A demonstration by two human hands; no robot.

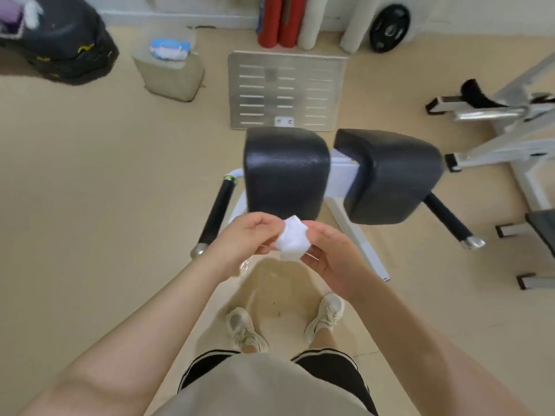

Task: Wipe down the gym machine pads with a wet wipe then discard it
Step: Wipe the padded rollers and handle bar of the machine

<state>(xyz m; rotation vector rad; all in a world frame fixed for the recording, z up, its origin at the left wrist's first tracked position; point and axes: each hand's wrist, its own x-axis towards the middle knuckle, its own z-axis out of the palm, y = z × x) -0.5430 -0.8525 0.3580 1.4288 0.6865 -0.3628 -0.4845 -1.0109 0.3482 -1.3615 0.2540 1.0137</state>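
We hold the crumpled white wet wipe (290, 243) in our left hand (246, 235) and right hand (330, 259), getting ready; next we rub the two black padded cushions (285, 169)

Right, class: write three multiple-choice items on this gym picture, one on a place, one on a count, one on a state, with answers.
1. Where is the pack of wipes?
A. on a grey block by the wall
B. on a pad
C. beside the shoes

2. How many black pads does the machine show?
A. one
B. two
C. four

3. What is happening to the white wipe?
A. lying on the floor
B. pressed on a pad
C. held in both hands

Answers: 1 A, it sits on the grey block. 2 B, left pad and right pad. 3 C, left hand and right hand hold it, clear of the pads.
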